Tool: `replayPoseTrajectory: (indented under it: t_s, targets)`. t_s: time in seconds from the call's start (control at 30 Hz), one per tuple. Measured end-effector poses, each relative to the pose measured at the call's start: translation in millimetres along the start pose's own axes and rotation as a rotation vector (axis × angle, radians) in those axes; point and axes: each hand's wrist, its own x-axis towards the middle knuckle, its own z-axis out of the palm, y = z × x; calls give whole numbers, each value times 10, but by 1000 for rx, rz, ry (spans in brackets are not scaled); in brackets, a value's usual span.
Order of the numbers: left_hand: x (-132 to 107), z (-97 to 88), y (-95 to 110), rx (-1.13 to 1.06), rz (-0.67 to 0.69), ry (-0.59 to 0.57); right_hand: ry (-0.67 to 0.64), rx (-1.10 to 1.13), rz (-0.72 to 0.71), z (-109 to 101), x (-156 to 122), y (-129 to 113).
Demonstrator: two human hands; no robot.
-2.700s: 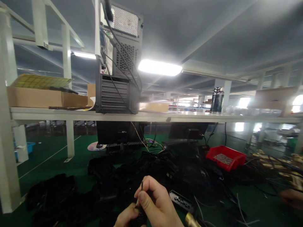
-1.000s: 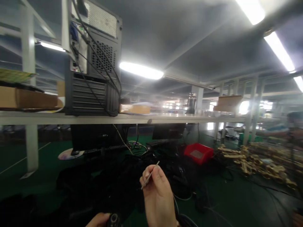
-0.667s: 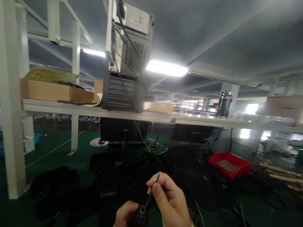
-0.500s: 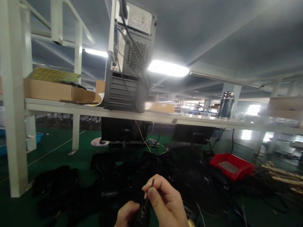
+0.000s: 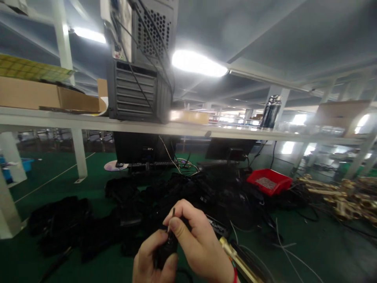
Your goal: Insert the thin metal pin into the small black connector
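Note:
In the lower middle of the head view, my left hand is wrapped round a black electric screwdriver, its end pointing up and away from me. My right hand pinches a thin dark screwdriver bit between thumb and forefinger at that end. The bit's tip sticks out above the fingers. Fingers hide most of the bit and the collar, so how deep it sits I cannot tell. A pile of black parts lies just beyond both hands.
A red bin of small parts stands at the right, with brass-coloured pieces beyond it. A brass-coloured bar lies beside my right wrist. A white shelf crosses above the green table, carrying a computer case and a flask.
The view has tilted down and turned right. My right fingers have come down closer to the screwdriver's end, and the metal collar visible earlier is now mostly covered.

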Motion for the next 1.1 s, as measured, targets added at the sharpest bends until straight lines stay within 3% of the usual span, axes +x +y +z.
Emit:
replayPoseTrajectory:
  t_s: [0.1,0.23,0.6,0.97,1.03,1.1]
  targets:
    - [43,-80,-81,-9,141,-118,5,-34,-29,-16,9,15]
    - [67,-122,-116,53,187,-135,9,-49,-35,10,32,38]
    - [158,-125,3,60,213,-119,11,-19,-43,36,39,74]
    - [126,-114,-25,-17,117,-173,3,18,-12,70,35,73]
    - [123,-113,-23,-53,99,-184,56,75,-32,91,28,56]
    - [120,-113,-19,-90,72,-201,249,216,-101,74,25,48]
